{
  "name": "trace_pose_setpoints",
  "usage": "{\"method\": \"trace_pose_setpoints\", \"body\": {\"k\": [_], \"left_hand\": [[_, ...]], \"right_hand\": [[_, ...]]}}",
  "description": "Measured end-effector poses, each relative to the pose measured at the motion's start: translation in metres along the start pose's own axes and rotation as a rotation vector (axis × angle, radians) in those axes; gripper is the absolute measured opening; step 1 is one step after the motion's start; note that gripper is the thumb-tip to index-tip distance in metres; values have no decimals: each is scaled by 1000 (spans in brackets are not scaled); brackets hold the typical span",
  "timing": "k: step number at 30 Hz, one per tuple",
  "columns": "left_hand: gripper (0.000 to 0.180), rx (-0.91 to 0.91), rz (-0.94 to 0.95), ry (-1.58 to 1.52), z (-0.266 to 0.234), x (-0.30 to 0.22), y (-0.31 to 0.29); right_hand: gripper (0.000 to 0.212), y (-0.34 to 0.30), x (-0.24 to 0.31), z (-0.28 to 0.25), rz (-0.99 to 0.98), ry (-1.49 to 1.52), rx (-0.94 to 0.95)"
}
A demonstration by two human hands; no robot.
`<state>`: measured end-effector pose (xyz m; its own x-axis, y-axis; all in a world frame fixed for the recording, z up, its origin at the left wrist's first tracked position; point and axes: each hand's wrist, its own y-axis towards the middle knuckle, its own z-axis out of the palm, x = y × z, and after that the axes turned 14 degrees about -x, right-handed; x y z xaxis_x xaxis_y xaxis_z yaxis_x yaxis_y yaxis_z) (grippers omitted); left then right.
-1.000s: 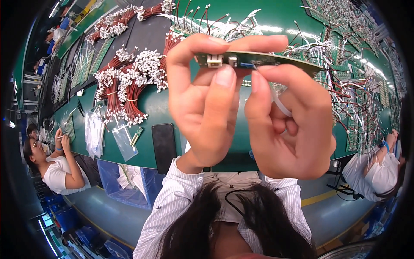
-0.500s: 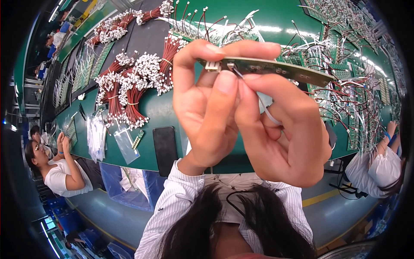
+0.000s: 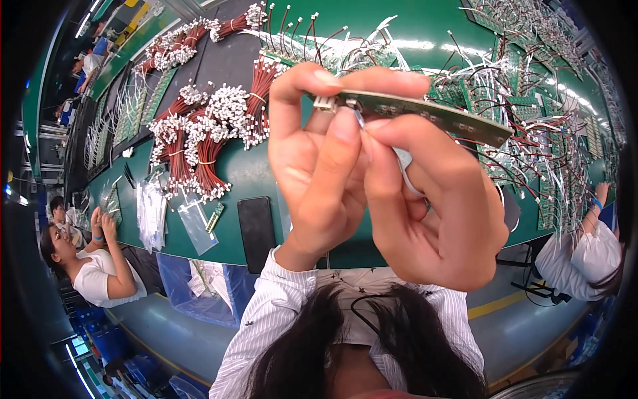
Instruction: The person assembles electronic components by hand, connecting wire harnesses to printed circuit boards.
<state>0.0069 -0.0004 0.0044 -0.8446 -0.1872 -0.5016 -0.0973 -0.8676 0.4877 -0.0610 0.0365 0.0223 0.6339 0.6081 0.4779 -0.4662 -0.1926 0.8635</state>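
Observation:
Up in front of me, my left hand grips a long, thin green circuit board by its left end, fingers along the top and thumb underneath. White sockets sit on the board's underside beside that thumb. My right hand is closed in a pinch on a thin pale cable, just below the board. The cable's upper end meets the board by the left thumb tip, and its rest loops down through my right fingers. Whether its plug is seated in a socket is too small to tell.
Bundles of red-brown wires with white connectors lie at the left. Many wired boards crowd the right. A black phone, plastic bags and a small board lie near the front edge. People sit on both sides.
My right fingertips have shifted slightly left and down along the cable. The board's right end has dipped a little; both hands keep their grips.

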Motion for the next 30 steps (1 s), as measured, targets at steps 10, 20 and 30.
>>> {"method": "trace_pose_setpoints", "body": {"k": [10,20,30], "left_hand": [[25,-90,-123,-367,3,2,1],[19,-31,-79,-428,-6,9,5],[18,-69,-89,-418,-2,9,4]], "right_hand": [[18,0,1,2,-86,-69,-43],[18,-3,-6,7,-195,-170,-102],[15,0,-11,5,-200,-116,-76]]}}
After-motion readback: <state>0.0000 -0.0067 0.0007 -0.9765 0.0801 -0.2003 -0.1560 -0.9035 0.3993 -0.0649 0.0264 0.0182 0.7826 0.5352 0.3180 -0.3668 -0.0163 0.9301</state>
